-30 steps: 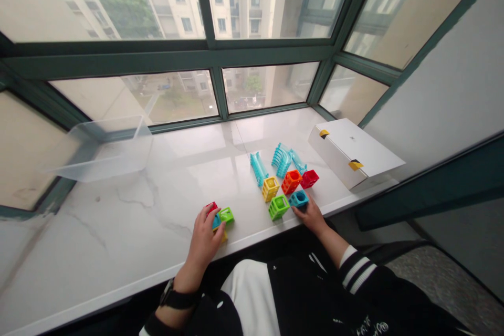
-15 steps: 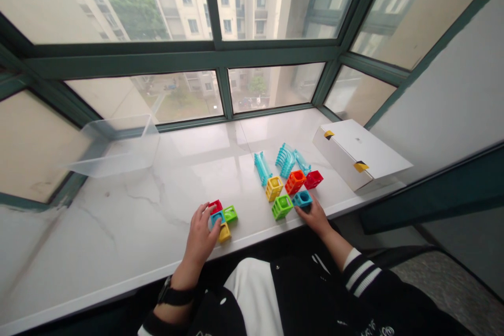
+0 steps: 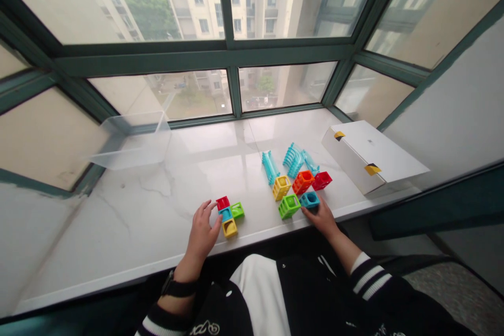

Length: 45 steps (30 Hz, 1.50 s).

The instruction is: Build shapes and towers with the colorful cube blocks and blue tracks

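Observation:
My left hand point(image 3: 202, 230) is open beside a cluster of toy building blocks, its fingers apart at the cluster's left edge. That cluster has a red block point(image 3: 223, 203), a small blue block point(image 3: 226, 214), a light green block point(image 3: 237, 210) and a yellow block point(image 3: 230, 228), side by side. My right hand point(image 3: 322, 216) has its thumb and fingers around a larger blue block point(image 3: 309, 200) on the counter. Just left of it stands a tall green block point(image 3: 289, 206). Behind are a tall yellow block point(image 3: 281, 188), an orange block point(image 3: 303, 182) and a dark red block point(image 3: 322, 180).
Clear turquoise track pieces, one straight point(image 3: 271, 168) and one curved point(image 3: 293, 160), lie behind the blocks. A white box point(image 3: 378, 160) with yellow-black tabs stands at the right. A transparent bin point(image 3: 137, 147) sits at the back left of the marble counter point(image 3: 118, 231), by the window.
My left hand has drawn back slightly to the left, off the block cluster. My right hand stays at the larger blue block. The whole view has shifted a little.

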### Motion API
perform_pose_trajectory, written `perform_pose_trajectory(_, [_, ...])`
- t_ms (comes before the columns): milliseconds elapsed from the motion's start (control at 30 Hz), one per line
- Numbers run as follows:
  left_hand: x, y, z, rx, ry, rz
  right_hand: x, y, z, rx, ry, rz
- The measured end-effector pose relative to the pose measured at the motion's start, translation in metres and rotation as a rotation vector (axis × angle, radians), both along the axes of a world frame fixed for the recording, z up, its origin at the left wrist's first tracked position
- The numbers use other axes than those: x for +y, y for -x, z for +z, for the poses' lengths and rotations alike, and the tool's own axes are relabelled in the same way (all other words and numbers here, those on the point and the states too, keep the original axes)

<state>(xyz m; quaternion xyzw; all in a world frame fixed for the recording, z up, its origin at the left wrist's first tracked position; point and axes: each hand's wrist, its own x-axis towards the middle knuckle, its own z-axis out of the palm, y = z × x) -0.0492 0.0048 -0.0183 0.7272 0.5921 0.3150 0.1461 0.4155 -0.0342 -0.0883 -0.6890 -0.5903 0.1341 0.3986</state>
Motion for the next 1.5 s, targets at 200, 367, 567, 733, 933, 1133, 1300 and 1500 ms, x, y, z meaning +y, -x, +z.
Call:
perform_pose_trajectory(200, [0.0, 0.002, -0.005, 0.002, -0.004, 0.0, -0.003, -0.001, 0.007, 0.048, 0.017, 0.032])
perform_pose_trajectory(367, [0.0, 0.004, -0.009, -0.005, -0.004, 0.011, -0.014, -0.006, 0.024, 0.171, -0.05, 0.065])
perform_pose_trajectory(567, [-0.002, 0.0, -0.014, -0.023, -0.015, 0.005, -0.013, 0.003, 0.092, 0.131, -0.435, -0.019])
perform_pose_trajectory(733, [-0.005, -0.017, -0.026, -0.013, -0.02, 0.037, -0.001, 0.056, 0.167, 0.095, -0.639, 0.163])
perform_pose_trajectory(933, [-0.007, -0.025, -0.038, -0.004, -0.008, 0.039, 0.01, 0.148, 0.199, -0.012, -0.444, 0.777])
perform_pose_trajectory(1133, [-0.007, -0.022, -0.051, -0.014, 0.039, -0.025, 0.034, 0.213, 0.133, -0.202, 0.133, 0.768])
perform_pose_trajectory(1300, [-0.004, -0.02, -0.056, -0.022, 0.087, -0.057, 0.039, 0.216, 0.086, -0.281, 0.312, 0.747])
perform_pose_trajectory(1500, [-0.002, -0.02, -0.055, -0.087, 0.089, -0.056, 0.037, 0.208, 0.079, -0.255, 0.308, 0.765])
